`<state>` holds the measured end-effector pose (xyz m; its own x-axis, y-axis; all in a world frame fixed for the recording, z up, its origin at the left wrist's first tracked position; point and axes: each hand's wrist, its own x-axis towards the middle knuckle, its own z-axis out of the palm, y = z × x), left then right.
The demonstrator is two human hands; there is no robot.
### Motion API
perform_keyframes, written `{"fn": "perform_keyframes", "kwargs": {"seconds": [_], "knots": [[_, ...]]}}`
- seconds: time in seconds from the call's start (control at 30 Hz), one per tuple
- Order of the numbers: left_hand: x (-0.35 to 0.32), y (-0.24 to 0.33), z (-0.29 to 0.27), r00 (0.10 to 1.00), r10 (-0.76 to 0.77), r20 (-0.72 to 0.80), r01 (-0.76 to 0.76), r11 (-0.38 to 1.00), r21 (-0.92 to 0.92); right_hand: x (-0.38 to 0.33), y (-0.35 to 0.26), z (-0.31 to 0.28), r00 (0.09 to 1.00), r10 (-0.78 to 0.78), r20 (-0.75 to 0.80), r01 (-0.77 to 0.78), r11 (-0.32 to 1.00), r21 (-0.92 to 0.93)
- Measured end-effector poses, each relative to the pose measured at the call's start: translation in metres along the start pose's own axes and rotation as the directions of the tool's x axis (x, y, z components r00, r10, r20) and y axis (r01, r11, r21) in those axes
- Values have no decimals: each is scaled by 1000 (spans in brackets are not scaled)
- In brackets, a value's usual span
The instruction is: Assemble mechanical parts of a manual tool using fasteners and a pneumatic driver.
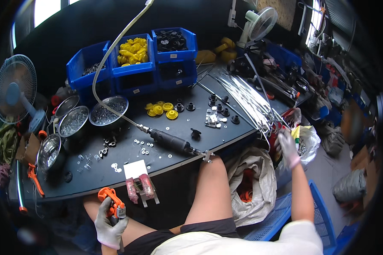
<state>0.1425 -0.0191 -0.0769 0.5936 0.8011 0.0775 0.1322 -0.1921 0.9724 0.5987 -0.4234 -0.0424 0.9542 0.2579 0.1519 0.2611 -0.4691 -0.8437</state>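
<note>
In my gloved left hand [109,227], closed above my left thigh, is an orange plastic handle part [107,196] with a small metal piece at its lower end. My right hand [287,148], also gloved, reaches out past the table's right end with its fingers apart. It is beside the ends of a bundle of long thin metal rods [242,95] and a white plastic bag [309,142] with small metal parts inside. A black air screwdriver [170,141] on a pale hose lies at the table's front edge, its tip by a small metal bracket [208,157].
Blue bins [132,72] hold yellow and black parts at the back. Metal bowls [73,122] of small hardware stand left. Yellow caps [157,109] and black fittings [212,102] lie mid-table. A woven sack [259,187] and blue crate [270,219] stand right of my legs.
</note>
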Motion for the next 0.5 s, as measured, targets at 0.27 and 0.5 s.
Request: {"fn": "perform_keyframes", "kwargs": {"seconds": [0.27,0.5], "knots": [[57,63,34,975,214,59,-208,973,-95,-147,-126,98,914,-292,283,89,822,562],[51,87,17,994,32,102,6,938,-348,-193,-152,152,663,-653,367,666,738,111]]}}
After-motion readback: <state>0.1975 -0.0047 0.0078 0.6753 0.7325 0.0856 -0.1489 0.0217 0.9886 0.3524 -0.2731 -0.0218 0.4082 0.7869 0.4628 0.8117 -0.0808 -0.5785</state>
